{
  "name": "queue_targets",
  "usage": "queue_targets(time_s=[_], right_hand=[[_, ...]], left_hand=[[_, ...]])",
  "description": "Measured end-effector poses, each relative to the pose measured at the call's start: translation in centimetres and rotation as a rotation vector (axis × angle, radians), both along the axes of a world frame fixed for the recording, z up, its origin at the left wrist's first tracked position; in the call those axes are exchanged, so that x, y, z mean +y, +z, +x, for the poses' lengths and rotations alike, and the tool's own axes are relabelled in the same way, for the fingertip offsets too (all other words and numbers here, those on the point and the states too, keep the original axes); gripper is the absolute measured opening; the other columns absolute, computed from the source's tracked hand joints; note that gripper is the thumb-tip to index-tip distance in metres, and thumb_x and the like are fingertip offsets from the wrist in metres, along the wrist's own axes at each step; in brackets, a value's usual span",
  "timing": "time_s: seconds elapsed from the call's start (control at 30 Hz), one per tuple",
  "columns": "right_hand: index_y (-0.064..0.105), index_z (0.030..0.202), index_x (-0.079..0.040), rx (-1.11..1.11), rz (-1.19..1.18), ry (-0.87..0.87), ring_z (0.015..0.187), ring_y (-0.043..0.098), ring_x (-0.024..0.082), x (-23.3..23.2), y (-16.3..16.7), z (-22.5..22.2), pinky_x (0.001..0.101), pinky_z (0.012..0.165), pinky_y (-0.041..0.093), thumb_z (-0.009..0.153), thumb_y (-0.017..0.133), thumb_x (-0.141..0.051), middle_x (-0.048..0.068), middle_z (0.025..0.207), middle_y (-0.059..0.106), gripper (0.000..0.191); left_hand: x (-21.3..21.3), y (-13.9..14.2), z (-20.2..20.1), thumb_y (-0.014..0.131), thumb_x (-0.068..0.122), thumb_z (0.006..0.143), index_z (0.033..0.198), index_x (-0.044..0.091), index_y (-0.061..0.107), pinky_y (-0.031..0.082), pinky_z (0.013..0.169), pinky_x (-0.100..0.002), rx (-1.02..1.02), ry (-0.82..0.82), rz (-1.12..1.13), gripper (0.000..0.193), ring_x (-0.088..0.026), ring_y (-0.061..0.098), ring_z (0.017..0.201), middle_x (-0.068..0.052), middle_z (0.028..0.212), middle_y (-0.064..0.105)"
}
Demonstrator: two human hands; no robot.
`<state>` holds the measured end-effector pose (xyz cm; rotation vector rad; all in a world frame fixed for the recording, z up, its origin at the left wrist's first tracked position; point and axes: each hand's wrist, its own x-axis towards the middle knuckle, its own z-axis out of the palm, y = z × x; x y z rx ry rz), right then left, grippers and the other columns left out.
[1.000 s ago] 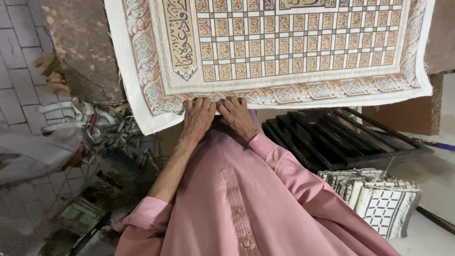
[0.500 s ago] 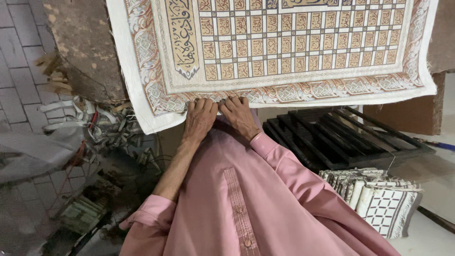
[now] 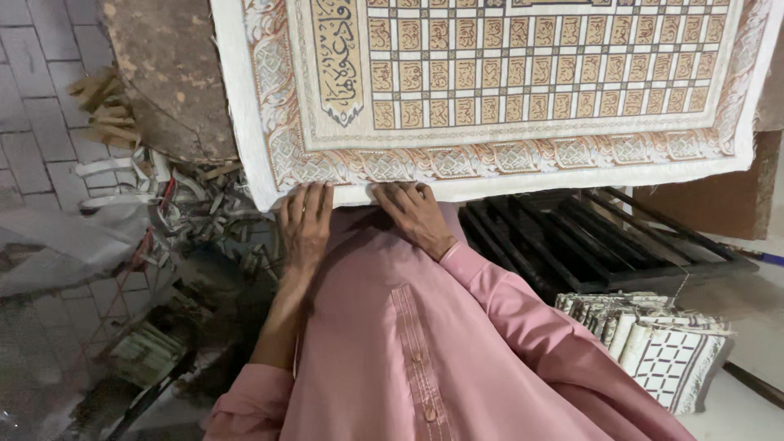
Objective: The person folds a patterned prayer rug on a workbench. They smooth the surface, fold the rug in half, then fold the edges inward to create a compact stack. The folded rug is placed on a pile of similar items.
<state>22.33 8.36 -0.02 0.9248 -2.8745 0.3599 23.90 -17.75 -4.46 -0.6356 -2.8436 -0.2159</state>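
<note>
Scraps of wood and pale strips (image 3: 155, 192) lie heaped at the far left, beside a worn round block (image 3: 171, 73). Over to the left hand (image 3: 306, 224), and it lies flat, fingers together, fingertips pressed on the near white edge of the woven cloth (image 3: 523, 90) (a cream piece with a grid of small squares and a scrolled border). Just beside it the right hand (image 3: 415, 214) presses the same hem, fingers stretched out, gripping nothing. That cloth spreads across the top, its edge overhanging toward the pink shirt (image 3: 425, 351). Further right sits a dark slatted rack (image 3: 596, 245), then a stack of folded patterned cloths (image 3: 653, 339).
</note>
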Motion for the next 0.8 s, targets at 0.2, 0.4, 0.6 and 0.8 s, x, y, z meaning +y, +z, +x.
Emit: queue_targets(time_s=[0.2,0.4,0.6,0.8], right_hand=[[0.045,0.157,-0.011,-0.046,0.129,0.119,0.111,0.057,0.023,-3.7,-0.3,-1.4,0.0407,0.091,0.046,0.100,0.056,-0.015,0.010,0.132,0.058,0.058],[0.056,0.142,-0.005,0.039,-0.044,0.095,0.120,0.058,0.027,-5.1,-0.1,-1.6,0.0398,0.101,0.048,0.098,0.057,-0.016,0.013,0.132,0.059,0.046],[0.062,0.133,0.001,-0.050,-0.067,-0.024,0.113,0.058,0.029,-7.4,-0.4,-2.3,0.0393,0.099,0.048,0.094,0.059,-0.013,0.013,0.125,0.061,0.042],[0.061,0.122,-0.002,-0.092,-0.014,-0.105,0.100,0.054,0.028,-9.0,-0.9,-3.3,0.0413,0.084,0.044,0.092,0.058,-0.016,0.013,0.108,0.058,0.033]], left_hand=[[-1.2,0.3,-0.4,0.065,0.005,0.098,0.132,0.004,0.071,0.048,0.109,-0.046,0.073,-0.058,0.089,0.034,-0.028,0.056,0.132,-0.009,0.135,0.064],[-0.7,3.5,-1.4,0.064,0.003,0.096,0.124,0.000,0.072,0.050,0.105,-0.046,-0.014,-0.035,0.184,0.029,-0.028,0.059,0.128,-0.009,0.127,0.064],[0.0,5.9,-2.8,0.063,0.009,0.091,0.119,0.002,0.068,0.047,0.103,-0.046,-0.110,-0.022,0.129,0.029,-0.026,0.058,0.120,-0.010,0.120,0.064],[-0.1,5.6,-5.4,0.063,0.010,0.092,0.102,0.006,0.064,0.042,0.084,-0.042,-0.260,-0.046,0.089,0.011,-0.025,0.055,0.096,-0.009,0.097,0.056]])
